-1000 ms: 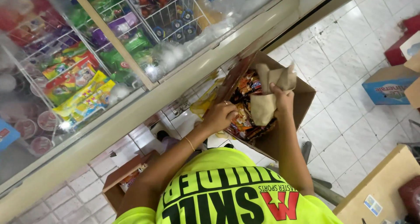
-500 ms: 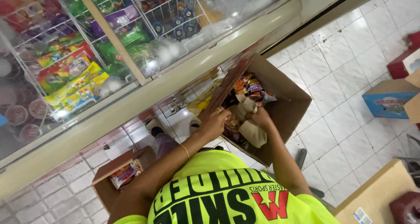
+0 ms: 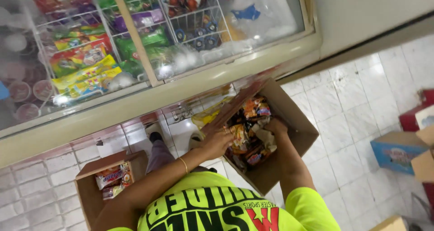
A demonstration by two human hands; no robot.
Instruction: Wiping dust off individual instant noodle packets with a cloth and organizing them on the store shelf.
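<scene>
While bent over an open cardboard box [image 3: 294,136] beside the glass-topped freezer [image 3: 181,84], left hand [image 3: 217,143] resting on its rim, right hand [image 3: 275,126] sunk among orange snack packets [image 3: 247,140] inside (grip hidden, cannot tell).

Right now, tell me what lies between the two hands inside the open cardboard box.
In the head view, colourful snack packets fill the gap between the left hand and the right hand inside the cardboard box; both hands reach in among them.
</scene>
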